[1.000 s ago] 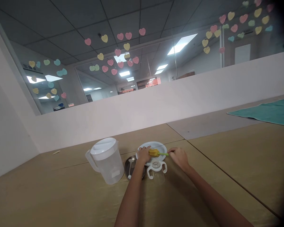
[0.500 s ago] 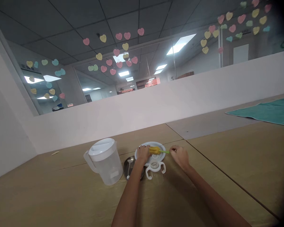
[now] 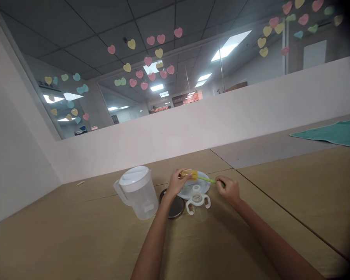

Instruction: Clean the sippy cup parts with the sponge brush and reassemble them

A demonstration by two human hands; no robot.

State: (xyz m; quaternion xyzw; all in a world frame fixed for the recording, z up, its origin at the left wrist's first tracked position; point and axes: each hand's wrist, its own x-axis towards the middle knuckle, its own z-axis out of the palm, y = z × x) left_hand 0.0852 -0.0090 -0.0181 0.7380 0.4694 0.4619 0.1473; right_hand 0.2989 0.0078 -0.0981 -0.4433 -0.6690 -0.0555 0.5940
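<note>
A sponge bottle brush with a yellow head (image 3: 193, 175) and a thin green handle (image 3: 205, 179) lies level between my hands. My left hand (image 3: 176, 183) is closed round the yellow head, above the far left of a white plate (image 3: 206, 188). The end of the green handle is gripped in my right hand (image 3: 230, 189), just right of the plate. A white ring-shaped part (image 3: 196, 188) shows at the plate's near side. In front of it stands a clear baby bottle (image 3: 201, 213) with two white side handles, its mouth uncovered. My left wrist partly covers a round metal dish (image 3: 177, 209).
Left of the dish stands a clear plastic pitcher (image 3: 142, 202) with a white lid and handle. A teal cloth (image 3: 335, 133) lies at the far right of the wooden table (image 3: 105, 241). Behind runs a white low wall (image 3: 151, 140) under a window.
My left hand has turned and lifted slightly with the yellow brush head. The brush handle now slopes down toward my right hand. The whole view has shifted a little.
</note>
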